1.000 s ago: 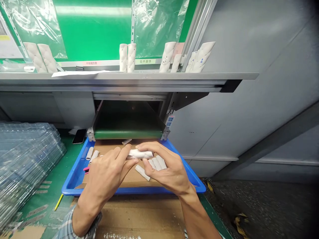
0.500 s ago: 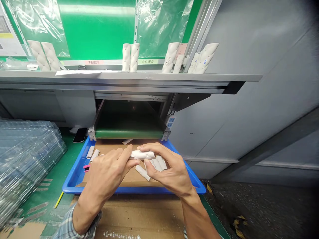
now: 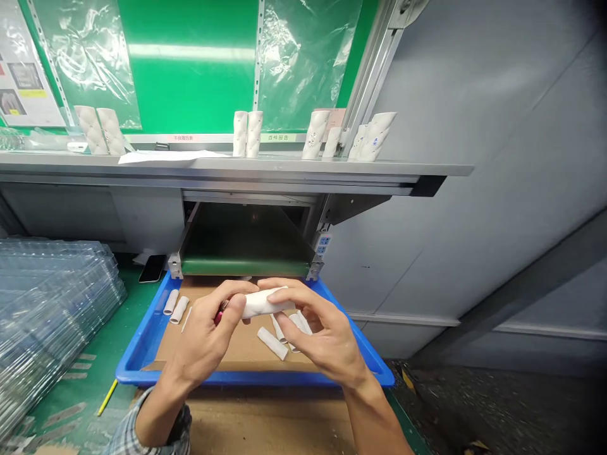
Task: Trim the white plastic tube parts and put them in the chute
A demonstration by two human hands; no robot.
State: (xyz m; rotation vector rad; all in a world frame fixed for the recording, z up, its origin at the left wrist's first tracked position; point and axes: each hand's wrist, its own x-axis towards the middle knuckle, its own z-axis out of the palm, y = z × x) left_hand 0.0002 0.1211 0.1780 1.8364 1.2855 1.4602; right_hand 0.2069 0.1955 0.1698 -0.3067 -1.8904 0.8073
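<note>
A white tube (image 3: 260, 304) with a faintly patterned surface is held roughly level above the tray, between both hands. My left hand (image 3: 205, 338) is closed around its left end, thumb on the near side. A bit of a pink object (image 3: 219, 315) shows between the left thumb and fingers; its kind is hidden. My right hand (image 3: 327, 335) grips the other end, fingers over the top and thumb below. Under the right hand, several white tubes (image 3: 272, 343) lie on the cardboard lining (image 3: 227, 354) of the blue tray (image 3: 256, 378).
More short tubes (image 3: 179, 309) lie at the tray's left side. Behind the tray is a green conveyor belt (image 3: 246, 246). Stacked clear plastic trays (image 3: 57, 309) and a phone (image 3: 152, 268) are to the left. Sample tubes (image 3: 247, 134) stand on the metal shelf (image 3: 284, 167) above.
The tube has turned slightly in my hands, and my left fingers have shifted on its end. A pink object seen left of my left hand now shows between its fingers. The view has tilted upward.
</note>
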